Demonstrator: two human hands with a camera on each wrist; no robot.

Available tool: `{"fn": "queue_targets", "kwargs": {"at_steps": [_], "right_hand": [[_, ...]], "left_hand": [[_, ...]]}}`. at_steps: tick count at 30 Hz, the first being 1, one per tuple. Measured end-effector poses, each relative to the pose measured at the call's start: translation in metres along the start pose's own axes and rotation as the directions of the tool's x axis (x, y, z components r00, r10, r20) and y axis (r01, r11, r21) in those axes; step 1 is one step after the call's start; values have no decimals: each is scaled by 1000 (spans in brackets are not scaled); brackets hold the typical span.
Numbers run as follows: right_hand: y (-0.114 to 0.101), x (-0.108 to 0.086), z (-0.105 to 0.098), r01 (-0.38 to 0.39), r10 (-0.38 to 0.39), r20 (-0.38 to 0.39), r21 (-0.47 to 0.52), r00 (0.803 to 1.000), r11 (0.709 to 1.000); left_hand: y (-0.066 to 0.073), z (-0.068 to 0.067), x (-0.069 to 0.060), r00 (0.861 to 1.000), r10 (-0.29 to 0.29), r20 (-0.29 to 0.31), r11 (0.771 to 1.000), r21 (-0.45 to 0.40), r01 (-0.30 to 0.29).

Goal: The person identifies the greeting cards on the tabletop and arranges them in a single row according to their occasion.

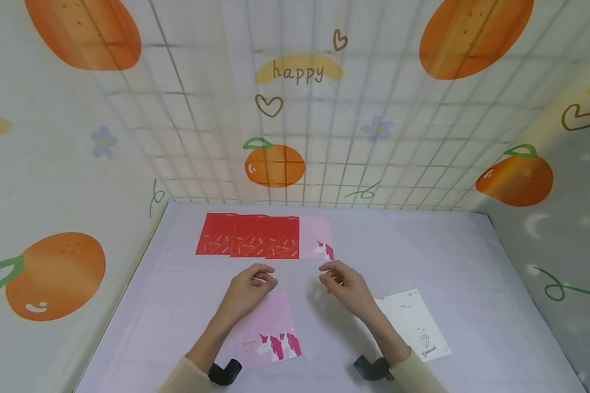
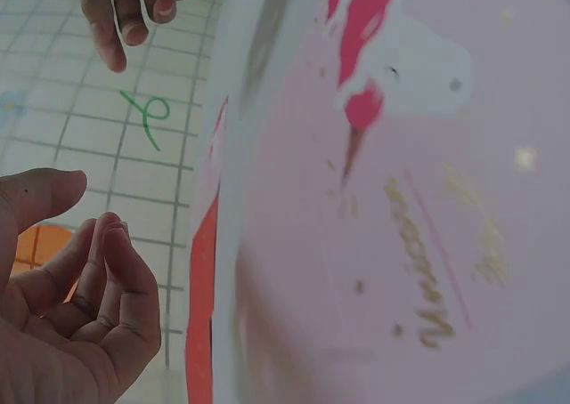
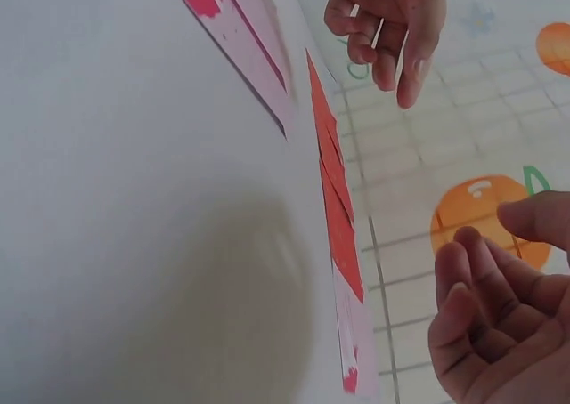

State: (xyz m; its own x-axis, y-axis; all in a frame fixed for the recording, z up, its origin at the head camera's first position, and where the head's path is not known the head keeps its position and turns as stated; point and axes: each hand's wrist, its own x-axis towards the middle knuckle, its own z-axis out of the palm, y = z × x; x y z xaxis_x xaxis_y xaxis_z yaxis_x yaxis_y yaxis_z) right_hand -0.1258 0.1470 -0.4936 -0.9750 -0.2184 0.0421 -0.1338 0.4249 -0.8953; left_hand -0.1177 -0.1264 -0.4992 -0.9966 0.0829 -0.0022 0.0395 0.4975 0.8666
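Observation:
My left hand (image 1: 249, 290) hovers above the near pink unicorn cards (image 1: 274, 316), which overlap with two unicorn heads showing. Its fingers are loosely bent with nothing between them, as the left wrist view shows of the same hand (image 2: 89, 306). Opposite it, my right hand (image 1: 345, 286) is held over the table, also loosely curled and holding nothing; its fingers (image 3: 481, 270) show in the right wrist view. Beyond both hands lies a row of red cards (image 1: 214, 234), overlapping, with one pink unicorn card (image 1: 316, 232) at its right end.
White cards (image 1: 413, 316) with a diamond drawing lie at the right, partly hidden by my right forearm. A pale cloth covers the table (image 1: 447, 251). Behind it stands a wire grid under a sheet (image 1: 319, 120) printed with oranges; similar sheets hang at both sides.

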Motion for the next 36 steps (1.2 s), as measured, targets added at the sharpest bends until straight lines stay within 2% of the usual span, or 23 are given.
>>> {"fn": "queue_targets", "kwargs": {"at_steps": [8,16,22,29,36], "right_hand": [[-4,5,19,49,-50,51,9,997,999],[0,10,41,78,-81,98,43,992,996],[-4,11,54,66,-73,154,50,985,997],[-1,13,69,25,-37,229,57,973,998],[3,13,81,0,-11,277,41,961,999]], "left_hand": [[-17,-13,-8,998,-65,-17,998,24,65],[-32,-31,-17,993,-118,-23,992,40,119],[-42,-42,-24,988,-152,-27,985,73,154],[-53,-50,-28,985,-171,-4,977,130,170],[-55,-56,-32,979,-205,12,959,203,198]]}}
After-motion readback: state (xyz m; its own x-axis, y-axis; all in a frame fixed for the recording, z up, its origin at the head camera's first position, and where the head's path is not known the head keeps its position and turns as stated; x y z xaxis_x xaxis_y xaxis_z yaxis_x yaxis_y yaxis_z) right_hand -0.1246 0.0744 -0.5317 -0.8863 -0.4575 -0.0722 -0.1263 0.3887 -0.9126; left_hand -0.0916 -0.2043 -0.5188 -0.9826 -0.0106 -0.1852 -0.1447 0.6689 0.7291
